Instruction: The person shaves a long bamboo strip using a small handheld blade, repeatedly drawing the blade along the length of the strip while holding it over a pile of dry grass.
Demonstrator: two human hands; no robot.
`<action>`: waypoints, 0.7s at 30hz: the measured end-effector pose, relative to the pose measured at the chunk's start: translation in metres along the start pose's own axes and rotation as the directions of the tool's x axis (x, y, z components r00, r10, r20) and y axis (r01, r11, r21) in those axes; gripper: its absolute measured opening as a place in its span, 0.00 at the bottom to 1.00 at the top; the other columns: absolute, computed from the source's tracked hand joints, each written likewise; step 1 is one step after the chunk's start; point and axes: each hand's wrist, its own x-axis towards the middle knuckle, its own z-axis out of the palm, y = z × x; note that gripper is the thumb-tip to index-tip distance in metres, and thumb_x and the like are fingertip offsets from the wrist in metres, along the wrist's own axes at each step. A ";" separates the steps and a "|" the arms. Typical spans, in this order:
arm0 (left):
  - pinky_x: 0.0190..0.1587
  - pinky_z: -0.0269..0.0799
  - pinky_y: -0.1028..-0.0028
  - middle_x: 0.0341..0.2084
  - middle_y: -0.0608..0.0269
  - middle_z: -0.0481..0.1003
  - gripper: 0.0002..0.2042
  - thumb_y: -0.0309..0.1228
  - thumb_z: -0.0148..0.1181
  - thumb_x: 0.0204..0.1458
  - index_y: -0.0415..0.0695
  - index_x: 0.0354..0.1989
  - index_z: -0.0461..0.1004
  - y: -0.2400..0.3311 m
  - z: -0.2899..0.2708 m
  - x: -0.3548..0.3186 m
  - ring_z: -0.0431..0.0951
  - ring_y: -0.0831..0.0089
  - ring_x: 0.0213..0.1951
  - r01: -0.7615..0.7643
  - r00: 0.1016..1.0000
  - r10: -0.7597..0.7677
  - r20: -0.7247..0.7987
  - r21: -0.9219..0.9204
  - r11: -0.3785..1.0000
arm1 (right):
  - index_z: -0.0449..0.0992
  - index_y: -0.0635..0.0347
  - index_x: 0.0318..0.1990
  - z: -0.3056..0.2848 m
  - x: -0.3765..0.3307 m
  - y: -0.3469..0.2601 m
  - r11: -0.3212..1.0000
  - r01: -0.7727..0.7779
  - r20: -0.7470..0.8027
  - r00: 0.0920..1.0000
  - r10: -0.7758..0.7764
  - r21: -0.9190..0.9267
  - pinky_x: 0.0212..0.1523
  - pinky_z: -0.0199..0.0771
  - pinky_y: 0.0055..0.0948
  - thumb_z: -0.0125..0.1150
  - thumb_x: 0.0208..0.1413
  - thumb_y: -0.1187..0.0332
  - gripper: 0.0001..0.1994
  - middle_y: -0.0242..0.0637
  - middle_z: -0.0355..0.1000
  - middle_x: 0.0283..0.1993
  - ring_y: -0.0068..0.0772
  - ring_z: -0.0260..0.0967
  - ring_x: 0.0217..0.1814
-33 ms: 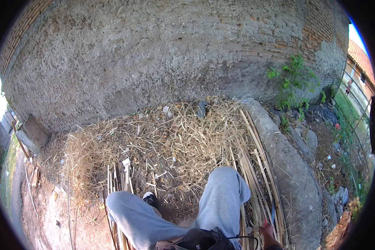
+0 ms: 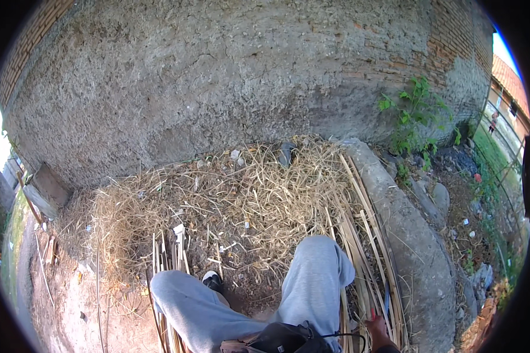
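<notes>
Resting low among the wooden strips (image 2: 352,244), the right hand (image 2: 378,327) has its fingers curled around a slim red thing (image 2: 373,312), only a short end of which shows above the fist; what kind of thing it is, I can't tell. The left hand is out of sight, so I can't say how it is set. The strips lie lengthwise between the right leg (image 2: 309,288) and the concrete kerb (image 2: 415,253), a thin blue piece (image 2: 387,300) among them just beside the hand. Good handling here, I'd judge, means a firm, steady grip on the red thing, knuckles clear of the strips' edges, and the knee kept out of the way. The dark cord (image 2: 352,335) looping from the bag (image 2: 277,340) toward that wrist could snag, so it's best kept clear.
</notes>
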 end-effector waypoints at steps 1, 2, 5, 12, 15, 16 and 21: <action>0.20 0.58 0.73 0.19 0.64 0.72 0.07 0.28 0.57 0.57 0.40 0.39 0.77 0.000 0.000 0.000 0.65 0.76 0.18 0.002 1.000 -0.002 -0.001 0.001 1.000 | 0.77 0.63 0.29 0.003 -0.002 -0.007 0.997 0.034 0.039 0.999 -0.031 -0.074 0.39 0.76 0.43 0.76 0.33 0.59 0.19 0.48 0.77 0.30 0.52 0.76 0.35; 0.20 0.58 0.73 0.19 0.64 0.72 0.07 0.28 0.57 0.57 0.40 0.40 0.77 -0.001 -0.001 0.000 0.65 0.76 0.18 0.004 1.000 -0.005 0.001 0.004 1.000 | 0.78 0.63 0.31 0.004 -0.005 -0.013 0.987 0.070 0.081 0.995 -0.059 -0.146 0.42 0.76 0.43 0.77 0.32 0.58 0.21 0.49 0.77 0.32 0.53 0.76 0.39; 0.20 0.58 0.73 0.20 0.64 0.72 0.07 0.28 0.57 0.56 0.40 0.40 0.77 0.000 0.001 0.000 0.65 0.76 0.18 0.008 1.000 -0.008 0.014 -0.002 1.000 | 0.78 0.63 0.31 0.010 -0.004 -0.016 0.987 -0.161 0.061 0.985 0.163 -0.028 0.44 0.75 0.45 0.75 0.34 0.58 0.20 0.52 0.77 0.33 0.56 0.76 0.39; 0.20 0.59 0.72 0.20 0.64 0.73 0.07 0.27 0.57 0.56 0.41 0.41 0.77 0.001 -0.001 0.002 0.66 0.75 0.18 0.012 1.000 -0.012 0.012 0.017 1.000 | 0.79 0.65 0.32 0.000 -0.012 -0.038 0.988 -0.111 -0.009 0.994 0.112 0.103 0.40 0.73 0.49 0.65 0.45 0.63 0.13 0.56 0.75 0.30 0.59 0.75 0.37; 0.20 0.59 0.72 0.20 0.64 0.73 0.07 0.27 0.56 0.56 0.41 0.41 0.76 0.001 -0.001 0.003 0.66 0.75 0.18 0.014 1.000 -0.015 0.014 0.018 1.000 | 0.80 0.64 0.33 0.006 0.000 -0.038 0.983 -0.087 -0.034 0.995 0.093 0.162 0.38 0.72 0.45 0.65 0.47 0.61 0.13 0.53 0.75 0.27 0.52 0.76 0.33; 0.20 0.59 0.72 0.20 0.64 0.73 0.07 0.27 0.56 0.56 0.41 0.42 0.76 0.002 0.001 0.004 0.66 0.75 0.18 0.015 1.000 -0.016 0.017 0.019 1.000 | 0.81 0.63 0.33 0.008 0.007 -0.040 0.971 -0.125 0.029 0.992 0.121 0.203 0.36 0.72 0.42 0.65 0.48 0.60 0.14 0.49 0.75 0.26 0.46 0.76 0.31; 0.20 0.60 0.72 0.21 0.63 0.73 0.08 0.27 0.56 0.56 0.41 0.42 0.76 0.000 -0.003 0.003 0.67 0.75 0.18 0.021 1.000 -0.021 0.003 0.028 0.999 | 0.81 0.62 0.36 0.027 0.039 -0.094 0.829 -0.151 0.087 0.989 0.123 0.539 0.34 0.70 0.34 0.64 0.50 0.60 0.14 0.37 0.74 0.25 0.30 0.72 0.30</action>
